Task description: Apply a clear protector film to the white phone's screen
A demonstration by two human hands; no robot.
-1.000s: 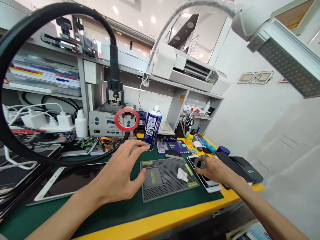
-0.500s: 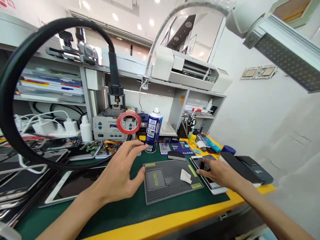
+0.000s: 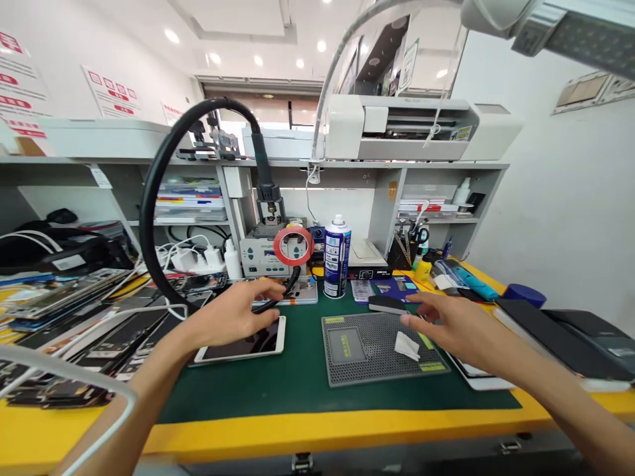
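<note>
My left hand (image 3: pixel 237 313) hovers above a white tablet (image 3: pixel 247 346) lying screen up on the green mat (image 3: pixel 297 383); its fingers are spread and hold nothing. My right hand (image 3: pixel 451 324) floats palm down over the right edge of a grey perforated work pad (image 3: pixel 377 347), fingers stretched out and empty. A small white wipe (image 3: pixel 405 345) lies on that pad just below the hand. A white phone (image 3: pixel 489 380) shows partly under my right wrist.
A blue spray can (image 3: pixel 336 256), a roll of red tape (image 3: pixel 292 246) and a grey soldering station (image 3: pixel 265 254) stand at the back. A thick black hose (image 3: pixel 159 178) arcs over the left. Several phones and screens (image 3: pixel 74 311) pile at left; black cases (image 3: pixel 570 337) lie at right.
The camera view has swung left and pulled back. My left hand shifted from near the spray can to over the white tablet. My right hand lifted off the phone.
</note>
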